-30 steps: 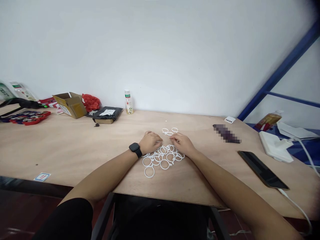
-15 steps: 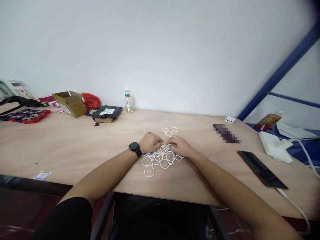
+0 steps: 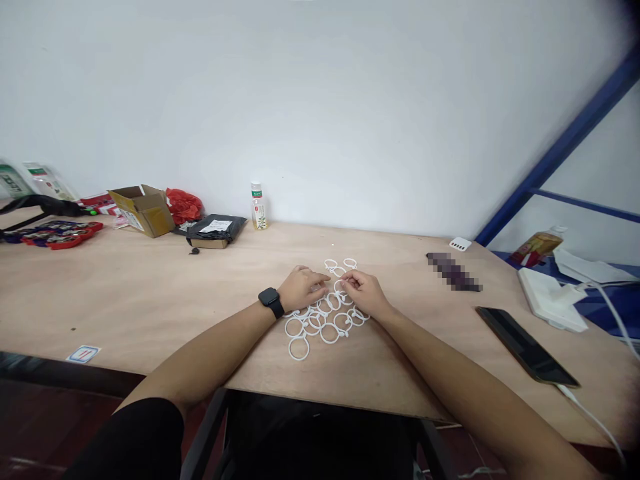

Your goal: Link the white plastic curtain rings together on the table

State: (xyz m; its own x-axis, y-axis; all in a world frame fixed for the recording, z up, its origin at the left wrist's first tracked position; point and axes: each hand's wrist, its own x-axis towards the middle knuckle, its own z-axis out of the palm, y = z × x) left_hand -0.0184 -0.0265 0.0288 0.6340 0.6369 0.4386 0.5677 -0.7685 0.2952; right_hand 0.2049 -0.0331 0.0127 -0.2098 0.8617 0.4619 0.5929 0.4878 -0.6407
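Observation:
White plastic rings with small eyelets, looking like curtain rings, lie in a loose, overlapping pile [image 3: 330, 323] on the wooden table in front of me. My right hand [image 3: 367, 293] is at the pile's upper right, thumb and fingers pinched on one ring [image 3: 335, 287]. To the left, my left hand [image 3: 300, 288] rests at the pile's edge, its index finger stretched toward that ring and its thumb apart; some white shows beneath its fingers. Beyond both hands lie a few separate rings [image 3: 331, 261]. A single ring [image 3: 299, 359] is nearest to me.
A black phone [image 3: 527, 347] on a cable and a white charger stand [image 3: 550, 300] lie at right. Along the back are a bottle [image 3: 259, 208], a black parcel [image 3: 217, 227], an open cardboard box [image 3: 150, 212] and a red bag [image 3: 184, 205]. A numbered card [image 3: 83, 353] marks the front edge.
My right hand has closed on a ring at the pile's top, which now shows between its fingers. My left index finger has stretched out to the right.

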